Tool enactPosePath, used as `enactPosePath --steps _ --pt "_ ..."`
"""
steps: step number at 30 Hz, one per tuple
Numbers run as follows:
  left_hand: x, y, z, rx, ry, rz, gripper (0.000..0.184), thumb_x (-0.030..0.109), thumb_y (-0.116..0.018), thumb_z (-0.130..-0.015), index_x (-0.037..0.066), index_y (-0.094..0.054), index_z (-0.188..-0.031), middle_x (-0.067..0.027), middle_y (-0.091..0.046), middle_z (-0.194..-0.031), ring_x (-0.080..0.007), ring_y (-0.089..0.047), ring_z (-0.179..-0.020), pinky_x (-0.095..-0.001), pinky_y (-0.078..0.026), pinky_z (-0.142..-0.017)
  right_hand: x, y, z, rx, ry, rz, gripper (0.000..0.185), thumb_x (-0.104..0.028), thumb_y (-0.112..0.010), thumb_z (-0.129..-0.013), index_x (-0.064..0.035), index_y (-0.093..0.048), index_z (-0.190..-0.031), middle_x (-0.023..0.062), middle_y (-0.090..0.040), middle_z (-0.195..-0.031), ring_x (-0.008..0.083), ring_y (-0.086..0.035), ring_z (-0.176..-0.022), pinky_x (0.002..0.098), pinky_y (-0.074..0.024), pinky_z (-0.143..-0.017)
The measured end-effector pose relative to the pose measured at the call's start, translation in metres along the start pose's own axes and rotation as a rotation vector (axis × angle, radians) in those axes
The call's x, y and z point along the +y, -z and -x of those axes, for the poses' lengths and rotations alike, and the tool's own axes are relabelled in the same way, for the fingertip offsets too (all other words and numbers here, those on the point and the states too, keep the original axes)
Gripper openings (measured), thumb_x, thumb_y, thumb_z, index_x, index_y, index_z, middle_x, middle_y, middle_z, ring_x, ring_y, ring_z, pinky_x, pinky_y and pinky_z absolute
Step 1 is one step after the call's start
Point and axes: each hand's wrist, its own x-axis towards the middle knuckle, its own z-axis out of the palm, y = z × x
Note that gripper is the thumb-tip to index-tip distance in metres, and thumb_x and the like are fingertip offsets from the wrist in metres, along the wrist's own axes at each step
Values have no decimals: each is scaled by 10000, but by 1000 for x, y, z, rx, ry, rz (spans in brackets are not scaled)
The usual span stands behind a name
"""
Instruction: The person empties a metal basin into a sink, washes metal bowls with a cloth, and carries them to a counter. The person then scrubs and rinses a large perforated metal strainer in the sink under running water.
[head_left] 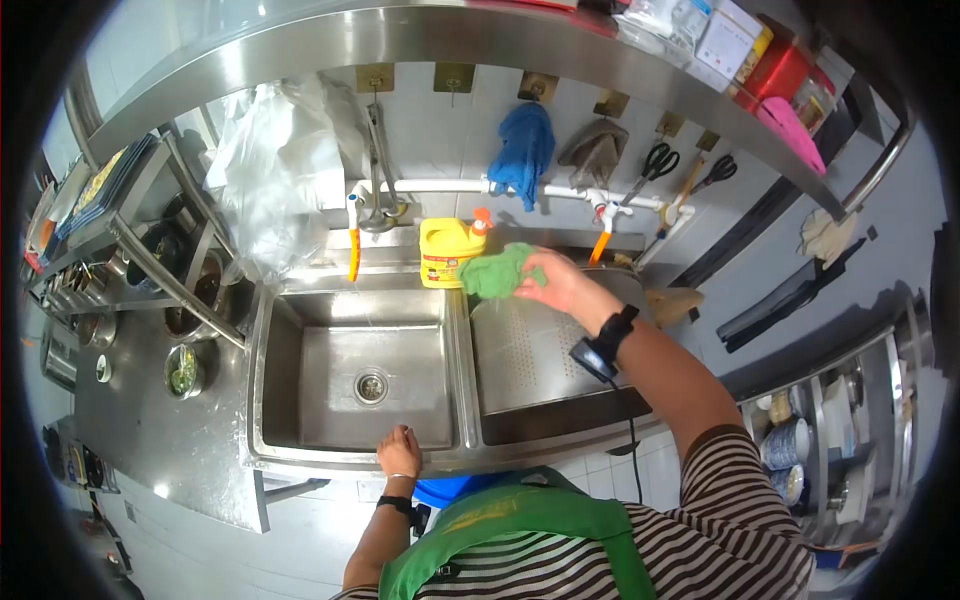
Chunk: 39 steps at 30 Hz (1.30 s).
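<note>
My right hand (551, 282) grips a crumpled green cloth (497, 272) above the back of the sink unit. The cloth covers part of a yellow jug (440, 242) with an orange spray top (482, 220), standing on the back ledge; whether they touch I cannot tell. My left hand (400, 453) is closed over the front rim of the metal sink (345, 455), its fingertips at the inner edge. Inside the basin, the drain (371, 387) is visible. A perforated metal cover (540, 355) lies over the right-hand basin.
Two taps with orange spouts (354, 255) (600, 246) are on the back wall. A blue cloth (521, 150), a grey cloth (594, 150) and scissors (655, 165) hang above. A steel shelf (400, 35) spans overhead. Left, a counter (190, 440) bears a bowl (184, 371); dishes fill a right-hand rack (785, 443).
</note>
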Motion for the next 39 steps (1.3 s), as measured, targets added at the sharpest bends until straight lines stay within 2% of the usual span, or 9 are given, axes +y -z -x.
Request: enactPosePath --steps 7,8,12,20,24,27,36,37,39 --pt "3 4 3 40 10 22 119 207 -593 -873 97 -590 -828 -132 -627 -722 -344 -614 -698 -460 -466 -691 1 40 -134 307 -67 -92 285 -221 -605 -888 -105 -555 -1144 107 -586 -1128 314 -600 -1021 459 -506 -898" --pt "5 7 3 40 8 25 122 205 -592 -873 96 -586 -819 -134 -624 -714 -345 -612 -691 -460 -466 -688 -1 39 -153 354 -43 -19 414 -388 -664 -869 -126 -561 -1172 80 -584 -1159 264 -604 -980 442 -498 -870" --pt "4 7 4 66 3 20 144 201 -592 -871 92 -570 -778 -134 -612 -684 -343 -608 -666 -458 -466 -671 -20 8 -168 236 -7 353 618 -522 -677 -829 -139 -533 -1291 86 -567 -1244 231 -604 -1013 459 -476 -854" --pt "4 6 4 95 -4 115 143 195 -620 -831 96 -556 -749 -102 -584 -642 -317 -596 -632 -438 -454 -634 33 50 -239 555 394 741 741 -518 -699 -797 44 -541 -1252 222 -609 -1202 315 -591 -1093 389 -468 -928" --pt "8 14 15 161 55 90 147 202 -618 -827 95 -551 -753 -96 -588 -654 -311 -601 -644 -431 -459 -638 15 23 -199 276 311 718 503 -531 -564 -906 -42 -651 -991 60 -642 -868 152 -593 -765 324 -482 -695" --pt "6 15 5 79 38 114 147 209 -613 -822 94 -546 -761 -93 -593 -667 -309 -608 -668 -430 -463 -650 -4 34 -204 140 264 725 569 -524 -541 -931 27 -643 -1030 84 -652 -916 165 -609 -778 320 -488 -716" --pt "11 15 5 74 20 140 146 203 -613 -816 80 -537 -791 -108 -605 -722 -322 -608 -699 -427 -465 -649 13 21 -207 500 355 885 578 -498 -594 -854 27 -612 -1092 184 -645 -973 264 -635 -827 368 -502 -735" --pt "10 13 6 78 7 183 147 201 -610 -818 74 -538 -798 -117 -605 -727 -330 -607 -703 -437 -467 -653 8 41 -217 480 364 885 578 -498 -594 -854 27 -612 -1092 184 -645 -973 264 -635 -827 368 -502 -735" --pt "0 17 10 84 14 203 149 199 -608 -820 68 -538 -804 -125 -604 -732 -338 -606 -707 -446 -469 -657 4 84 -242 57 672 1513 535 -472 -614 -868 12 -612 -1097 153 -644 -966 250 -637 -821 364 -510 -722"
